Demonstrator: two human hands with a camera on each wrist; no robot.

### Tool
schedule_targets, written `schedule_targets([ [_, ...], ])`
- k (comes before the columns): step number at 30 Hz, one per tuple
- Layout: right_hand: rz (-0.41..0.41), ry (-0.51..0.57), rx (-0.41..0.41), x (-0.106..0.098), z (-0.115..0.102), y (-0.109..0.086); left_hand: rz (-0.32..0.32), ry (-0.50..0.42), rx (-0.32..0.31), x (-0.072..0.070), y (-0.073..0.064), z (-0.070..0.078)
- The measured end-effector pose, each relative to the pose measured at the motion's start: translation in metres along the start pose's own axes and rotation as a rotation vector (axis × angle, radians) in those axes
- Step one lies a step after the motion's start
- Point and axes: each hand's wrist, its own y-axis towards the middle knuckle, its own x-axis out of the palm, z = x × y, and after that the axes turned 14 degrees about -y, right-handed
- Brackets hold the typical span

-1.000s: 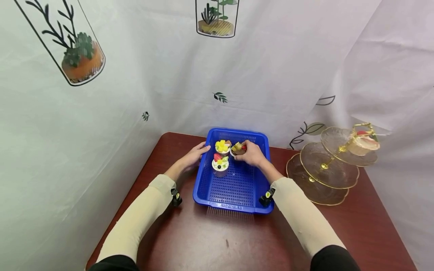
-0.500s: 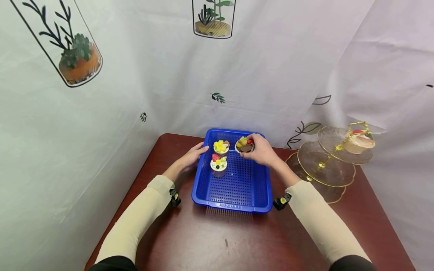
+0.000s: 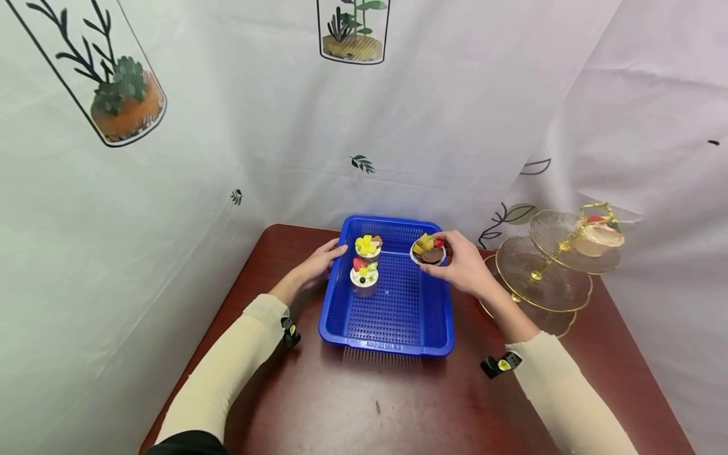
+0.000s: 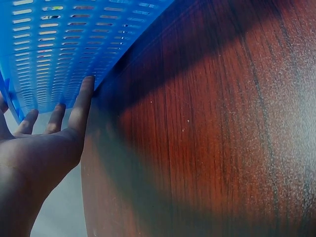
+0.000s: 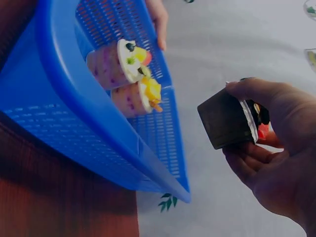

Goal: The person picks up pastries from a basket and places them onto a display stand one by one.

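My right hand [image 3: 466, 262] grips a cupcake [image 3: 429, 249] by its sides above the back right of the blue basket [image 3: 387, 349]. This cupcake has a dark cup, chocolate top, yellow pieces and a red berry. In the right wrist view, the dark cup [image 5: 224, 121] hangs sideways between thumb and fingers, apart from the basket. My left hand [image 3: 318, 262] rests at the basket's left side. Its fingers [image 4: 81, 106] lie fairly straight against the perforated outer wall. Inside the basket stand a cupcake with yellow cubes [image 3: 368, 246] and a cream one with strawberry [image 3: 364, 276].
A three-tier glass stand [image 3: 543, 275] with gold trim stands on the right of the brown table [image 3: 341, 404]. On its top tier sits a cream cupcake [image 3: 596, 239] with a red berry. White printed cloth [image 3: 455, 126] hangs behind the table.
My right hand has lifted the chocolate cupcake from beside the other two and carried it rightward. The left hand has stayed at the basket's side.
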Motion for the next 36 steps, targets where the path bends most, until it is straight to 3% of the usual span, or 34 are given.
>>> schedule_targets([
  [5, 0.085, 0.023, 0.013, -0.008, -0.004, -0.008, 0.017, -0.013, -0.003, -0.002, -0.001, 0.003],
  [12, 0.152, 0.093, 0.1, -0.025, -0.004, -0.016, 0.015, -0.009, 0.007, -0.003, 0.002, 0.005],
  [19, 0.213, 0.13, 0.171, -0.055, 0.007, -0.026, 0.014, 0.002, 0.011, -0.005, 0.003, 0.004],
  [26, 0.323, 0.19, 0.244, -0.084, 0.018, -0.034, 0.013, -0.007, 0.004, -0.005, 0.005, 0.003],
  [36, 0.441, 0.301, 0.356, -0.107, 0.039, -0.047, 0.02, 0.006, -0.008, -0.002, 0.001, -0.001],
])
